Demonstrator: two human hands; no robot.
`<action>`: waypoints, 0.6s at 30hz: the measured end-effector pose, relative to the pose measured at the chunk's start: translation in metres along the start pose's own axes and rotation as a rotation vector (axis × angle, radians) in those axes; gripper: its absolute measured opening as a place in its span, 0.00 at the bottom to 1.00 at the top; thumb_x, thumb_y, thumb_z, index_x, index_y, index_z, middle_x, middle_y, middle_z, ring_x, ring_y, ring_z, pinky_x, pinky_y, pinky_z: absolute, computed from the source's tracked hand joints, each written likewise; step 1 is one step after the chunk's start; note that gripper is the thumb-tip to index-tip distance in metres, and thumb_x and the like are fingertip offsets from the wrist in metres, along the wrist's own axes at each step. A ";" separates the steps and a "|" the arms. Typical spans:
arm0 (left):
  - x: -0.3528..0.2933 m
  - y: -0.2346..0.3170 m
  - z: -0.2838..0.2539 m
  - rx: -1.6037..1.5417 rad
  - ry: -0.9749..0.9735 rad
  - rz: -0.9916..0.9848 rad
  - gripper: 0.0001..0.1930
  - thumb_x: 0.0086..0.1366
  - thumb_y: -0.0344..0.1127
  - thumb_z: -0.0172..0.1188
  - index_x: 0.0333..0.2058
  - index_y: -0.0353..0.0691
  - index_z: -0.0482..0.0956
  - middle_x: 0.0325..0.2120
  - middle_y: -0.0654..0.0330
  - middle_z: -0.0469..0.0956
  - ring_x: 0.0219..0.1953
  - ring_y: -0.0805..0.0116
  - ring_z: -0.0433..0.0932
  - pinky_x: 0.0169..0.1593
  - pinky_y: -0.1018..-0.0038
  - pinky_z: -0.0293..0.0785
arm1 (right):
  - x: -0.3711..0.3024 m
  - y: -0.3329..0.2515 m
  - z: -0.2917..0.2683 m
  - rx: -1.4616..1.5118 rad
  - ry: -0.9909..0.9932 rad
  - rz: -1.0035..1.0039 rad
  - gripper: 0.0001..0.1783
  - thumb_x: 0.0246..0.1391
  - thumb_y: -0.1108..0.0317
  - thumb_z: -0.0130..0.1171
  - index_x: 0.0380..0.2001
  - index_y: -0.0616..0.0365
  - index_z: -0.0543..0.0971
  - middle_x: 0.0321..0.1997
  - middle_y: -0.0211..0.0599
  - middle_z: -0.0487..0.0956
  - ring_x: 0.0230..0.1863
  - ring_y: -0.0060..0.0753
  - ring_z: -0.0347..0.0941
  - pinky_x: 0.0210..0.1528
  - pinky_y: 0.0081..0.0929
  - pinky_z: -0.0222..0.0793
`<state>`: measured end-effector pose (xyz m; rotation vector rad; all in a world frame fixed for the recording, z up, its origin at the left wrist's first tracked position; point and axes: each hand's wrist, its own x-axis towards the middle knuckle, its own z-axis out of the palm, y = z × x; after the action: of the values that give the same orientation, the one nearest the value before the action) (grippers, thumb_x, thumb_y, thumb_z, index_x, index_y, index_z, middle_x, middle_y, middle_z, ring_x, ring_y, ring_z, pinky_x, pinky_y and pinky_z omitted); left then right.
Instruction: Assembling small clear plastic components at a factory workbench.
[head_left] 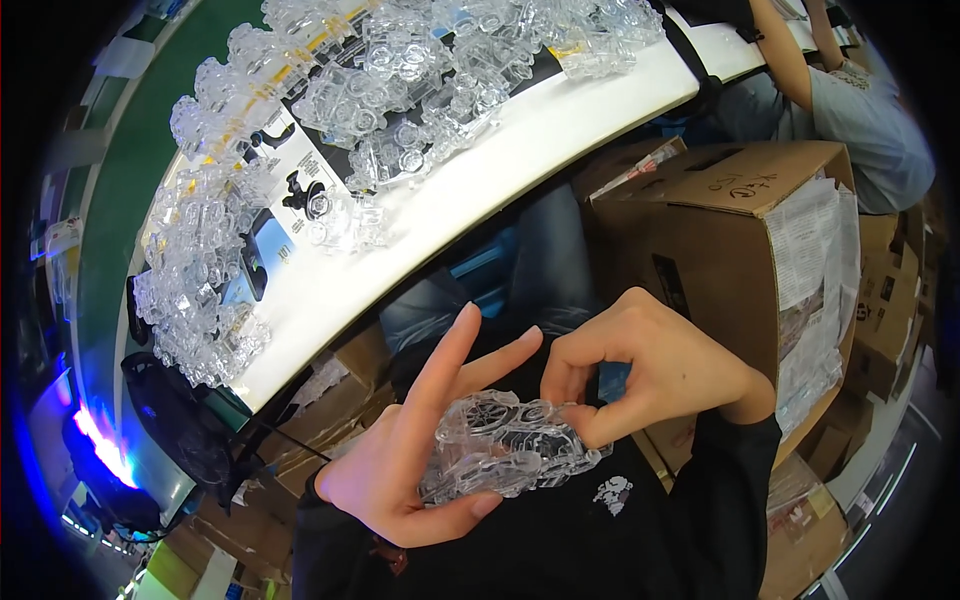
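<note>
In front of my chest is a clear moulded plastic piece (505,450) with round, wheel-like shapes on it. My left hand (400,460) grips its left end, thumb along the near side and two fingers raised off it. At the other end, my right hand (640,375) is closed in a pinch, thumb and fingertips against the piece's edge. Whether something small sits inside that pinch is hidden. Many similar clear pieces (390,90) are heaped along the white table (490,175) beyond my hands.
A printed card (305,185) lies among the heap. To the right stands a large open cardboard box (700,230) lined with newspaper (815,260). Another person's arm (783,55) is at the far right by the table. A black object (180,425) stands at left, near a bright blue-white light (105,445).
</note>
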<state>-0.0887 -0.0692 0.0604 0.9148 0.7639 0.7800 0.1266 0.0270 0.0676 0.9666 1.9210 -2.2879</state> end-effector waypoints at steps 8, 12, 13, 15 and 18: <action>0.001 -0.002 0.001 0.067 0.012 0.063 0.53 0.48 0.35 0.62 0.61 0.34 0.28 0.55 0.28 0.53 0.48 0.54 0.72 0.49 0.71 0.68 | -0.002 0.003 0.000 -0.056 0.034 -0.036 0.06 0.33 0.77 0.58 0.22 0.63 0.77 0.20 0.33 0.78 0.23 0.23 0.76 0.27 0.15 0.69; 0.001 -0.002 0.004 0.001 0.070 0.095 0.53 0.48 0.35 0.62 0.61 0.34 0.28 0.54 0.27 0.53 0.46 0.54 0.73 0.48 0.72 0.69 | -0.004 0.002 0.000 0.025 0.029 -0.021 0.07 0.33 0.77 0.58 0.23 0.64 0.78 0.21 0.34 0.78 0.23 0.23 0.76 0.28 0.16 0.69; 0.001 -0.002 0.004 -0.011 0.060 0.096 0.53 0.48 0.35 0.62 0.61 0.34 0.29 0.54 0.27 0.54 0.46 0.54 0.74 0.48 0.72 0.70 | -0.004 0.002 0.000 0.051 0.024 -0.039 0.07 0.33 0.77 0.57 0.23 0.64 0.78 0.21 0.34 0.78 0.23 0.23 0.76 0.27 0.16 0.69; 0.001 -0.002 0.004 -0.025 0.049 0.097 0.53 0.48 0.35 0.62 0.61 0.34 0.29 0.53 0.26 0.54 0.45 0.54 0.74 0.47 0.72 0.70 | -0.004 0.004 0.001 0.045 0.036 -0.071 0.07 0.34 0.77 0.58 0.23 0.64 0.78 0.21 0.34 0.78 0.23 0.23 0.76 0.27 0.16 0.69; 0.001 0.000 0.005 -0.015 0.073 0.062 0.53 0.48 0.35 0.62 0.61 0.34 0.29 0.53 0.26 0.53 0.46 0.54 0.74 0.47 0.71 0.70 | -0.004 0.005 0.002 0.016 0.057 -0.091 0.07 0.34 0.78 0.58 0.23 0.63 0.78 0.20 0.34 0.78 0.23 0.23 0.76 0.27 0.16 0.69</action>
<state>-0.0838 -0.0700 0.0622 0.9035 0.7952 0.8764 0.1309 0.0230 0.0653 0.9767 2.0119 -2.3530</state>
